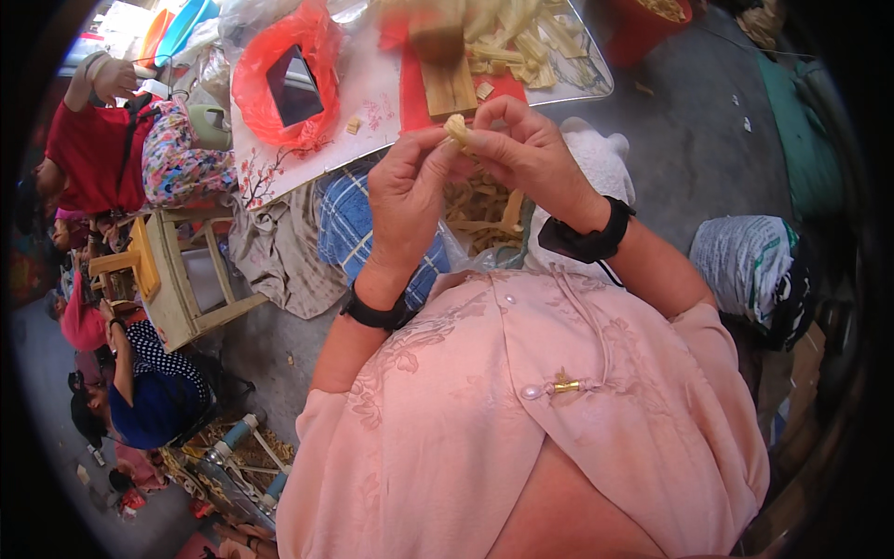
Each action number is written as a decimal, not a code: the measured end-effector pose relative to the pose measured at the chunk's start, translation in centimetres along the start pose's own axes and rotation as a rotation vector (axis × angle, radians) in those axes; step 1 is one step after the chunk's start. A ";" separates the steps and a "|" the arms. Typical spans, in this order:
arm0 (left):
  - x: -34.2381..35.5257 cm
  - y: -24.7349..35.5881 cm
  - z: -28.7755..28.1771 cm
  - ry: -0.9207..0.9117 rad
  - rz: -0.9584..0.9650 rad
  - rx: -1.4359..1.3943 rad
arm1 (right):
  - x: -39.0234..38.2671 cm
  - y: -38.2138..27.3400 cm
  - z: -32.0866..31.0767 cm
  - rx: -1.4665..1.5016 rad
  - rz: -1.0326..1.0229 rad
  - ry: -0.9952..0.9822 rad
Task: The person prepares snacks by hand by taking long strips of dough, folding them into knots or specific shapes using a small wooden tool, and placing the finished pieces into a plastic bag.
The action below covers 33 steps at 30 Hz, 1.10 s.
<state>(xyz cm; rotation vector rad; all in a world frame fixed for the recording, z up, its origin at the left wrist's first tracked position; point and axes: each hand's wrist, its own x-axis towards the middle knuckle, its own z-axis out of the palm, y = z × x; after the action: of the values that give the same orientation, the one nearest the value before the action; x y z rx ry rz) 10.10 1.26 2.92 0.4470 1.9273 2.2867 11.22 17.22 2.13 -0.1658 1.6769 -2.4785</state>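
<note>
My left hand point(410, 182) and my right hand point(531, 158) meet near the table's front edge, both pinching a small pale yellow, fibrous folded piece point(456, 129) between fingers and thumbs. Just beyond them lies a wooden block point(449, 91) on a red mat point(416, 102), with a blurred brown object point(433, 37) over its far end. Pale strips point(521, 47) are heaped on the metal-edged tray point(354, 154) to the right of the block. Below my hands, a bag of loose tan strips point(484, 214) shows between my arms.
A phone point(293, 86) rests in a red plastic bag point(256, 98). Blue checked cloth point(346, 219) and a white fluffy item point(587, 163) flank the strips. A wooden stool point(191, 298) and co-workers point(102, 158) are at left; a red bucket point(638, 28) and wrapped bundle point(736, 265) at right.
</note>
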 end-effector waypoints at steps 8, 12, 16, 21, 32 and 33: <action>1.2 0.1 -2.9 0.021 0.092 0.247 | -0.4 -2.3 -1.8 0.207 0.253 0.086; 1.4 1.7 -2.0 -0.001 0.491 0.950 | -0.4 -0.8 -1.5 -0.096 0.144 0.080; -0.2 0.7 -0.8 -0.309 0.238 1.101 | -0.5 1.4 0.0 -0.026 0.150 -0.066; -0.2 -0.7 -2.5 -0.380 0.209 1.192 | -0.7 2.7 -0.5 -0.197 0.285 -0.060; 4.6 -3.4 -4.7 -0.305 -0.314 -0.047 | 2.5 0.9 -1.7 -0.460 -0.103 0.138; 5.0 -3.2 -4.4 -0.308 -0.318 -0.048 | 3.0 1.1 -2.6 -0.459 -0.100 0.142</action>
<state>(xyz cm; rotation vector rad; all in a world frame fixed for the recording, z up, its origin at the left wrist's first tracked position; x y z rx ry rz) 3.78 -0.91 -0.09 0.4224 1.6564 1.9320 7.86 18.66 0.13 -0.1267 2.3300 -2.1702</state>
